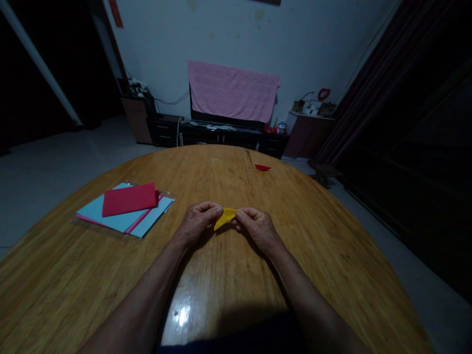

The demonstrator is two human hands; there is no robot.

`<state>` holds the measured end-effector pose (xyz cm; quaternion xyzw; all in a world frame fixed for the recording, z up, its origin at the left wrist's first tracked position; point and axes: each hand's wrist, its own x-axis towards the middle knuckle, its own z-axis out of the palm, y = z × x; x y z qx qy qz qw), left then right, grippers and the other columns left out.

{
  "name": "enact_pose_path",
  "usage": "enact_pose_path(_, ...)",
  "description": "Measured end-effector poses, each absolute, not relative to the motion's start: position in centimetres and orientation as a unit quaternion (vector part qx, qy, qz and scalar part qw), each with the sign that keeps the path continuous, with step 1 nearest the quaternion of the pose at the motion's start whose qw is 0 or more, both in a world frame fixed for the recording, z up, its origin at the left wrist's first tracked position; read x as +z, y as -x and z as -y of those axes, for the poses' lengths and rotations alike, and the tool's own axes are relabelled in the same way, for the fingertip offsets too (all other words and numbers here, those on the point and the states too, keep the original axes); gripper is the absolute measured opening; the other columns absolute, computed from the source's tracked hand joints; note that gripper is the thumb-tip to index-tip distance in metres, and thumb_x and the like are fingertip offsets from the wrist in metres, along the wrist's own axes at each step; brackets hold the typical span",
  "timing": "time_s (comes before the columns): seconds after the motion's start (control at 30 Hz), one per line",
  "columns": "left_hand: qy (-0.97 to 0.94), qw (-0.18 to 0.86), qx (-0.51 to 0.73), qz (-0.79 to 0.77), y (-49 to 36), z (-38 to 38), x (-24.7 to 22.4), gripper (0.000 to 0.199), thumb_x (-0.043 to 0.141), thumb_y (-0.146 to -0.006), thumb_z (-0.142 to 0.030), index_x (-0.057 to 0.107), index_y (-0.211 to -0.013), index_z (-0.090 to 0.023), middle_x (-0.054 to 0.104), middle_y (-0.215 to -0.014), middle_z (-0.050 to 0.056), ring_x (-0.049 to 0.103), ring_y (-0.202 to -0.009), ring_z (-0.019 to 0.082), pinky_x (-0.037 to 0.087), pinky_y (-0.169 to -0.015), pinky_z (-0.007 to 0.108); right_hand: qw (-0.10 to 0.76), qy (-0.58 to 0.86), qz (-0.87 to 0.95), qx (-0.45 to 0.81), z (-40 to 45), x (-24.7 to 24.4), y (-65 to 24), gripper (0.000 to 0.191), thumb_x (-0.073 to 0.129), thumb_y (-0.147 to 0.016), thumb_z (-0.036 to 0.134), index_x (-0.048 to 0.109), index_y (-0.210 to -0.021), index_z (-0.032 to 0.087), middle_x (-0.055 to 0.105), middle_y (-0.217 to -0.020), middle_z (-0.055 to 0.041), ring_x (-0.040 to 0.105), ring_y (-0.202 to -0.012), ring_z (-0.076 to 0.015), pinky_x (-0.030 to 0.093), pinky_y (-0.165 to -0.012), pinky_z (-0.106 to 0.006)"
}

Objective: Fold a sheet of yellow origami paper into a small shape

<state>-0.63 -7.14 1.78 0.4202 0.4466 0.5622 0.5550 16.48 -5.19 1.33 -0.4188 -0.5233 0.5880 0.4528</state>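
A small piece of folded yellow paper (225, 216) is stretched between my two hands, just above the middle of the table. My left hand (199, 221) pinches its left end between thumb and fingers. The right end is gripped the same way by my right hand (256, 226). One pointed corner of the paper hangs down toward me. My fingertips cover both ends, so the full shape of the fold is hidden.
The round wooden table (313, 255) fills the foreground. On its left lie light blue paper sheets (92, 211) in clear wrapping, with folded red paper (129, 199) on top. A small red folded paper piece (262, 167) rests near the far edge. Beyond stands a low black cabinet (206, 135).
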Motion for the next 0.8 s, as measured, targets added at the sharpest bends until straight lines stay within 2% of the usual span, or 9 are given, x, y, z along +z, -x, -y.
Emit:
enact_pose_path(0.37, -0.401, 0.566, 0.557, -0.457, 0.7, 7.4, 2.4, 0.018, 0.071, -0.065, -0.030, 0.062, -0.062, -0.015, 0.046, -0.047, -0.005, 0.038, -0.041, 0.005, 0.026, -0.042, 0.020, 0.439, 0.402, 0.529, 0.605, 5.3, 1.7, -16.5, 0.027, 0.066, -0.075, 0.041, 0.069, -0.078, 0.015, 0.068, -0.068, -0.0044, 0.060, -0.059, -0.0112, 0.047, -0.060, -0.024)
enact_pose_path(0.6, -0.342, 0.573, 0.594, -0.449, -0.4, 7.3, 3.1, 0.017, 0.072, -0.061, -0.027, 0.061, -0.060, -0.015, 0.048, -0.046, -0.005, 0.042, -0.042, 0.007, 0.031, -0.043, 0.020, 0.414, 0.379, 0.513, 0.649, 5.6, 1.7, -16.1, 0.034, 0.066, -0.075, 0.045, 0.067, -0.095, 0.017, 0.070, -0.084, -0.0056, 0.065, -0.072, -0.0134, 0.050, -0.063, -0.024)
enact_pose_path(0.8, -0.357, 0.576, 0.591, -0.437, -0.4, 7.2, 2.7, 0.016, 0.072, -0.062, -0.026, 0.061, -0.061, -0.014, 0.049, -0.048, -0.004, 0.044, -0.044, 0.007, 0.033, -0.046, 0.021, 0.386, 0.409, 0.544, 0.622, 6.0, 1.6, -15.7, 0.032, 0.070, -0.072, 0.042, 0.069, -0.085, 0.014, 0.070, -0.074, -0.0064, 0.064, -0.067, -0.0132, 0.048, -0.061, -0.024)
